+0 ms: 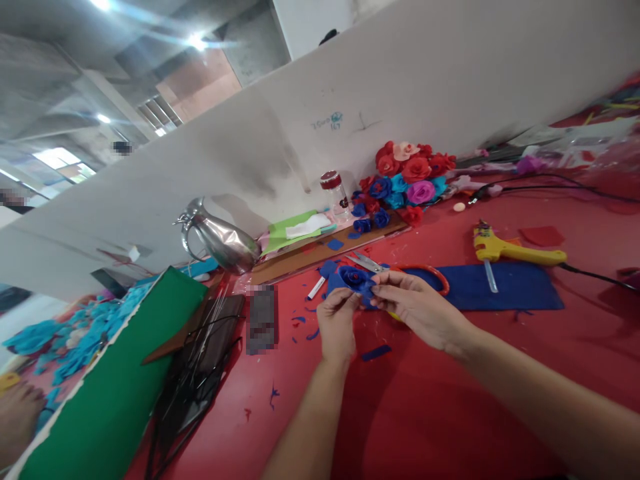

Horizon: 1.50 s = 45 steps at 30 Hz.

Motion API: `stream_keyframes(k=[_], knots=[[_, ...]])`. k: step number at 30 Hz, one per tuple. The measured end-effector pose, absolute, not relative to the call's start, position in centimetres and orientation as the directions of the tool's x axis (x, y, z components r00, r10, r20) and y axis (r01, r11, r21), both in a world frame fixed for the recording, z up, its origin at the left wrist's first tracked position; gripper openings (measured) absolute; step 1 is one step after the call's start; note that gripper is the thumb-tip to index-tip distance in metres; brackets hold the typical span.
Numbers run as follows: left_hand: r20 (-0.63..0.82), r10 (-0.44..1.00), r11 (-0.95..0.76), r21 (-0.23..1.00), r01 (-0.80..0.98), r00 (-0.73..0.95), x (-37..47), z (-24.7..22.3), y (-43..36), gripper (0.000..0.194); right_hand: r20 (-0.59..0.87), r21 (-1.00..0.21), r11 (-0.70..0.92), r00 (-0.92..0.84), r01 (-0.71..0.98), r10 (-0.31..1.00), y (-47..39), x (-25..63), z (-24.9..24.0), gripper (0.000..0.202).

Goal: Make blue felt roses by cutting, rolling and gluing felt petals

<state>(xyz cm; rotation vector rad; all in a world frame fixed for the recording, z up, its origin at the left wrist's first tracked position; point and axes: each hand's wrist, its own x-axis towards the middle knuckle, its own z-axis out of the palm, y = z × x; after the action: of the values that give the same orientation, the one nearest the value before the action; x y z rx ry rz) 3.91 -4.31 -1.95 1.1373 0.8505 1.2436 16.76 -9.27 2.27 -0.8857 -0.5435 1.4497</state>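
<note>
A dark blue handmade flower with curled petals is held up between my two hands over the red table. My left hand pinches its lower left side between thumb and fingers. From the right, my right hand grips a petal at the flower's edge with closed fingertips. Just behind the hands lie scissors with orange handles, partly hidden by my right hand. A dark blue sheet stretches out to the right, and small blue scraps are scattered around.
A yellow glue gun rests on the blue sheet, its cord running right. Finished flowers pile up by the wall, beside a lidded glass jar. A metal jug, a phone-like dark object and a green board are leftward.
</note>
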Motion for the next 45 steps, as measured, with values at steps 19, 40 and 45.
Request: stream_keyframes(k=[19,40,45], knots=[[0.196,0.971,-0.184,0.978,-0.099,0.138,3.5,-3.2,-3.8,0.013,-0.157,-0.854,-0.042,0.18,-0.518,0.971,-9.2,16.9,2.0,0.028],[0.176,0.974,-0.162,0.981,-0.102,0.144,3.6,-2.6,-4.1,0.009,-0.249,-0.867,-0.111,0.229,-0.486,0.941,-9.3,16.5,1.5,0.029],[0.167,0.977,-0.151,0.981,-0.12,0.13,3.7,-2.5,-4.0,0.011,-0.247,-0.835,-0.105,0.197,-0.541,0.949,-9.3,16.2,1.5,0.03]])
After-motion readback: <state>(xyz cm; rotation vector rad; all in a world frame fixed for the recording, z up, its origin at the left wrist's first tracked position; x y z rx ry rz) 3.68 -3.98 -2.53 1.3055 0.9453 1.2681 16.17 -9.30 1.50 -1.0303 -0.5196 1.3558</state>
